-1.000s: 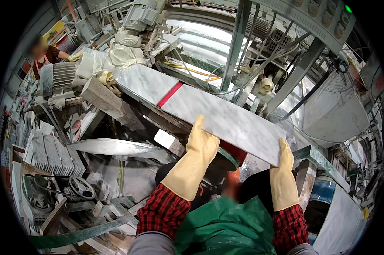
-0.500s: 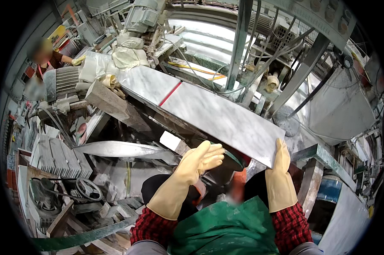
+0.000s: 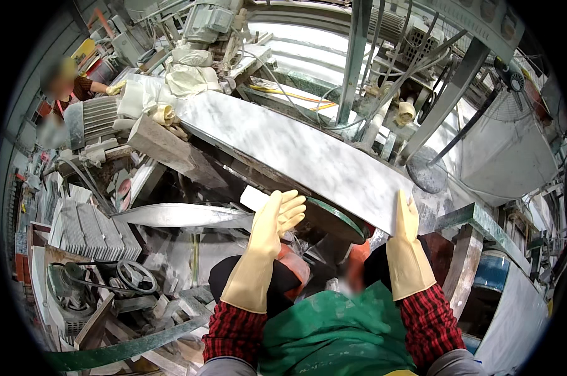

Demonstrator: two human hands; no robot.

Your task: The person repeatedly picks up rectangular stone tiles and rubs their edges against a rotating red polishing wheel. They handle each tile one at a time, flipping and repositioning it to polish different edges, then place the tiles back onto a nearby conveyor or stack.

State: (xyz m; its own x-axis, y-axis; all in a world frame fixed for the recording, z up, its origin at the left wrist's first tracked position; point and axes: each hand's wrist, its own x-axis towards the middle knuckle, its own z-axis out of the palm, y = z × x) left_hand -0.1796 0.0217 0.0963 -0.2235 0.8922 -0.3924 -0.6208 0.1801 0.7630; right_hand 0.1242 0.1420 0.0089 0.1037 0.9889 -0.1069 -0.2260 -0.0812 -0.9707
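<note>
A long white marble slab with grey veins slants across the bench, running from the upper left down toward me. My right hand, in a cream rubber glove, lies flat against the slab's right end with its fingers stretched out. Gloved the same way, my left hand hovers by the slab's near edge, fingers spread and nothing in them. Just behind that glove, a small white block is partly covered. Beneath the slab's near edge shows a dark, green-rimmed disc.
A wooden beam juts out left of the slab. Stacked grey tiles and a handwheel are at left. A co-worker's gloved hand is at the slab's far end. A green metal post and fan stand beyond.
The near marble piece has slid away toward the upper left with my right hand at its end; the red strip across the marble no longer shows. My left hand has risen slightly and shifted left.
</note>
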